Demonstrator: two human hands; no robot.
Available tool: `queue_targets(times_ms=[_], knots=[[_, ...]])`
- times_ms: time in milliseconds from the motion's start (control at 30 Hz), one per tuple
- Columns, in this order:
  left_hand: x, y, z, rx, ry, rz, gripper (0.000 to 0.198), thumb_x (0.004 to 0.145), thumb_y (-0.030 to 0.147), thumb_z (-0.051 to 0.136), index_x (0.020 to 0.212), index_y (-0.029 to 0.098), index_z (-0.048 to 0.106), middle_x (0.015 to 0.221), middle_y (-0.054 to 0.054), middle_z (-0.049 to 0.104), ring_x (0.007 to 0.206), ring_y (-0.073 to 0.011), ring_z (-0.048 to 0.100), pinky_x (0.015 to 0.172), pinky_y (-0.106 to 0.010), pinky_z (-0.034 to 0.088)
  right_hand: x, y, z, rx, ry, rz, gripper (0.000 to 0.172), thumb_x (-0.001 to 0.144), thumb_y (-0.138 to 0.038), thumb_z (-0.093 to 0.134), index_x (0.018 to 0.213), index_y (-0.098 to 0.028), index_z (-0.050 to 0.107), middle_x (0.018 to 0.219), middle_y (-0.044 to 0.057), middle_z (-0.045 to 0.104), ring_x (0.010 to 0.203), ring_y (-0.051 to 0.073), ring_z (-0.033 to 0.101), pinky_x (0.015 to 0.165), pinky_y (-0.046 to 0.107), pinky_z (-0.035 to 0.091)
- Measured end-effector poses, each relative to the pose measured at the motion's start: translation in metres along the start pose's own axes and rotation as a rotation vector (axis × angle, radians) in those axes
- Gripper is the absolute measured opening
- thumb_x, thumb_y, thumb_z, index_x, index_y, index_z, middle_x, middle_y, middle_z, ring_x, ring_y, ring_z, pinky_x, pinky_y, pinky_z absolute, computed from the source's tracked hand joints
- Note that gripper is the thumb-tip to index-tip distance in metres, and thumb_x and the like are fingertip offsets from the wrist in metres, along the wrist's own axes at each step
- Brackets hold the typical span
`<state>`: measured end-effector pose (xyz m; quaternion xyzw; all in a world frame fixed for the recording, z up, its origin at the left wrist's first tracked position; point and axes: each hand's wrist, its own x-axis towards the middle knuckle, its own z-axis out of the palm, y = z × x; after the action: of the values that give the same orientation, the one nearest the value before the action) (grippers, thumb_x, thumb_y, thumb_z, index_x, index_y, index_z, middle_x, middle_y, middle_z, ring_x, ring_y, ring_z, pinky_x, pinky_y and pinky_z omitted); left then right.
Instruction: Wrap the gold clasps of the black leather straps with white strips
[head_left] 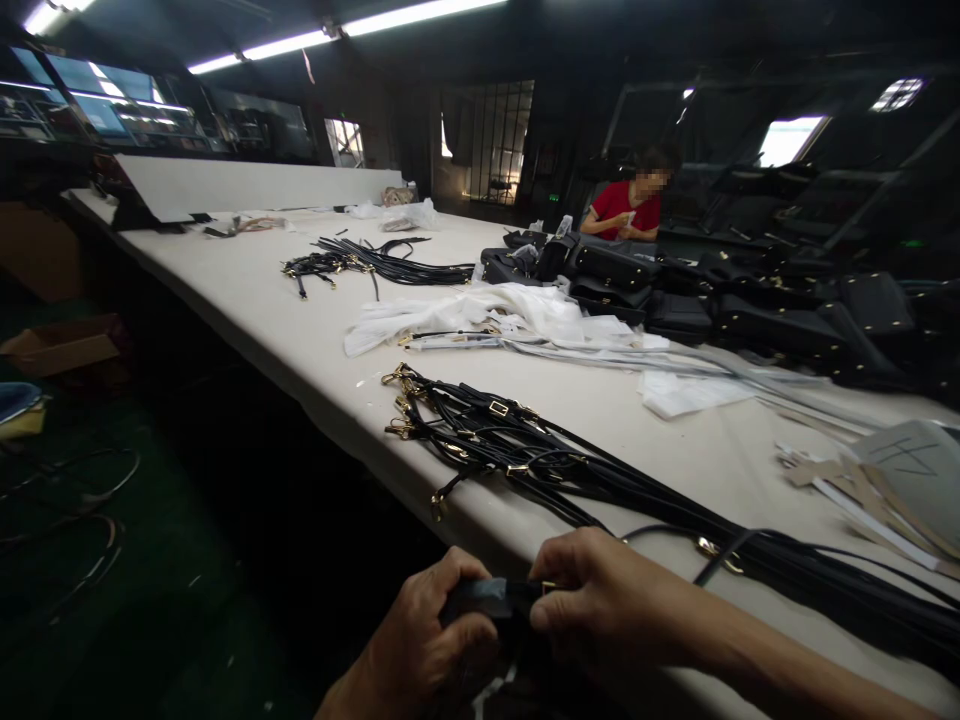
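My left hand [427,640] and my right hand [592,600] are together at the near edge of the long white table [277,310]. Both grip one black strap [491,597] with a gold buckle between them. The left fingers curl around its dark end; the right thumb and fingers pinch it at the buckle. Just beyond my hands lies a pile of black straps with gold clasps [510,450], trailing off to the right across the table.
White wrapping sheets [487,315] lie mid-table, black bags [675,290] behind them. A second bundle of straps [375,265] sits farther back. A person in a red top [626,210] works at the far side. Cardboard patterns [885,490] lie at right. Dark floor at left.
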<state>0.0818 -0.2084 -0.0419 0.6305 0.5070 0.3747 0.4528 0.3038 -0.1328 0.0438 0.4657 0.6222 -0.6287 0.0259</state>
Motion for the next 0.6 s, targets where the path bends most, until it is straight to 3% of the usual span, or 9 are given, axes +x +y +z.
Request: queue_targets(times_ms=[133, 300, 367, 467, 600], knots=[[-0.005, -0.005, -0.003, 0.062, 0.011, 0.147, 0.018, 0.090, 0.036, 0.062, 0.101, 0.022, 0.063, 0.088, -0.002, 0.066, 0.076, -0.0164, 0.061, 0.071, -0.024, 0.044, 0.008, 0.000, 0.006, 0.240, -0.096, 0.001, 0.021, 0.072, -0.022, 0.067, 0.091, -0.013, 0.070, 0.062, -0.001, 0.067, 0.046, 0.008, 0.052, 0.043, 0.015, 0.038], [-0.007, -0.002, -0.012, 0.137, -0.007, 0.218, 0.033, 0.097, 0.049, 0.047, 0.096, 0.020, 0.063, 0.082, -0.003, 0.064, 0.069, -0.0150, 0.059, 0.064, -0.022, 0.042, -0.001, -0.003, -0.004, 0.237, -0.330, -0.109, 0.029, 0.087, -0.036, 0.064, 0.106, -0.015, 0.070, 0.083, 0.004, 0.071, 0.060, 0.009, 0.059, 0.057, 0.018, 0.045], [-0.006, -0.002, -0.012, 0.144, -0.039, 0.194, 0.038, 0.097, 0.052, 0.045, 0.093, 0.019, 0.063, 0.079, -0.003, 0.062, 0.069, -0.0150, 0.058, 0.064, -0.022, 0.041, -0.005, -0.001, -0.008, 0.138, -0.282, -0.062, 0.026, 0.087, -0.038, 0.064, 0.097, -0.014, 0.070, 0.077, 0.003, 0.070, 0.055, 0.009, 0.057, 0.053, 0.018, 0.042], [-0.003, -0.001, -0.009, 0.098, -0.056, 0.160, 0.044, 0.096, 0.058, 0.043, 0.092, 0.018, 0.062, 0.080, -0.002, 0.061, 0.070, -0.0153, 0.056, 0.066, -0.023, 0.042, -0.009, -0.004, -0.008, -0.082, -0.073, -0.067, 0.021, 0.087, -0.033, 0.061, 0.080, -0.015, 0.068, 0.064, -0.001, 0.064, 0.051, 0.009, 0.052, 0.046, 0.018, 0.033], [-0.003, 0.008, -0.019, -0.089, -0.154, 0.055, 0.055, 0.089, 0.068, 0.046, 0.091, 0.016, 0.062, 0.080, -0.001, 0.058, 0.071, -0.0153, 0.052, 0.064, -0.023, 0.041, -0.014, -0.035, -0.009, -0.645, 0.029, -0.347, 0.016, 0.088, -0.024, 0.057, 0.075, -0.018, 0.065, 0.059, -0.004, 0.055, 0.051, 0.008, 0.042, 0.048, 0.021, 0.027]])
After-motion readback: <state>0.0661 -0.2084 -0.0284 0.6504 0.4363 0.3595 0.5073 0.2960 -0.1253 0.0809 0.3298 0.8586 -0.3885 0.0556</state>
